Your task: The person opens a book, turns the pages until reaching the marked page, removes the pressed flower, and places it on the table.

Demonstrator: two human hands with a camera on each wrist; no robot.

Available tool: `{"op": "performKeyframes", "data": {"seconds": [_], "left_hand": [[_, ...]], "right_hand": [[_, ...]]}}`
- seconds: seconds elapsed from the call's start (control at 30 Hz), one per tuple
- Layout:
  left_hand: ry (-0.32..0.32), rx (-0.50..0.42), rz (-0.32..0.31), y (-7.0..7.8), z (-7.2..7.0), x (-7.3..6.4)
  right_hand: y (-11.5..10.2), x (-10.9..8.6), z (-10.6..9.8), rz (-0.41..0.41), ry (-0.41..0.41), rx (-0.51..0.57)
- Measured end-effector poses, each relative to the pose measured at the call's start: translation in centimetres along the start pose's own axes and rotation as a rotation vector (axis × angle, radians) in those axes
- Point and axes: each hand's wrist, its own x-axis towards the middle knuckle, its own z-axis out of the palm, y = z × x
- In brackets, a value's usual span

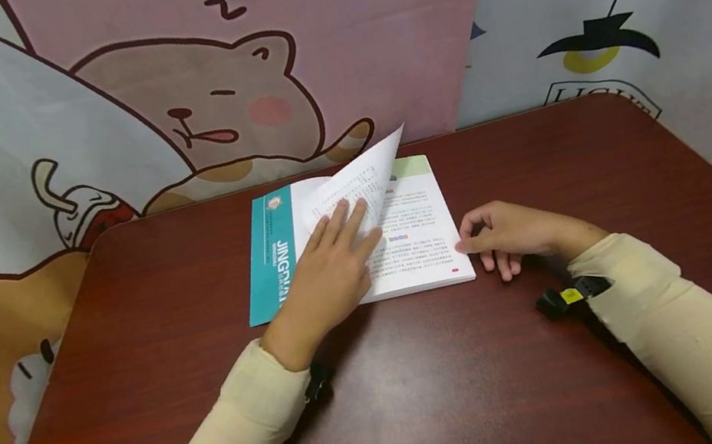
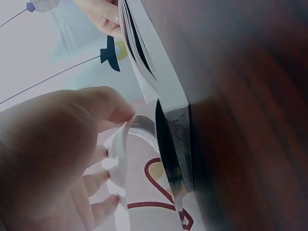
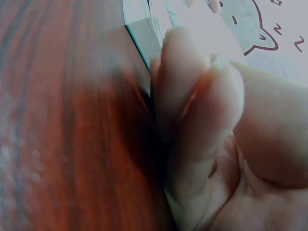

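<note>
An open book (image 1: 414, 259) with a teal cover flap (image 1: 273, 254) lies on the table. One of its pages (image 1: 381, 160) is lifted and curves over to the left. My left hand (image 1: 329, 273) lies across this turned page with its fingers spread and straight. In the left wrist view, the thumb (image 2: 113, 103) touches the curved page edge. At the book's right edge, near the lower corner, my right hand (image 1: 508, 233) pinches the page edge between thumb and index finger, its other fingers bent beside the book. In the right wrist view those bent fingers (image 3: 197, 106) hide the pinch.
The dark red-brown table (image 1: 424, 390) extends around the book on all sides. Behind it hangs a cloth backdrop (image 1: 383, 39) with cartoon animals. Dark straps with small devices are on both wrists, below light sleeves (image 1: 687, 325).
</note>
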Motion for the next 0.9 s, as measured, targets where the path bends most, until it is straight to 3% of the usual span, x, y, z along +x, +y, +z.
{"op": "performKeyframes", "data": {"seconds": [0.33,0.9], "left_hand": [[-0.098,-0.047,-0.051,-0.03,-0.12,-0.16],[-0.178,-0.083,-0.146,-0.14,-0.08,-0.33]], "right_hand": [[-0.06,-0.07,0.03,0.007,0.000,0.002],[-0.11,-0.09,-0.07,0.000,-0.002,-0.001]]}}
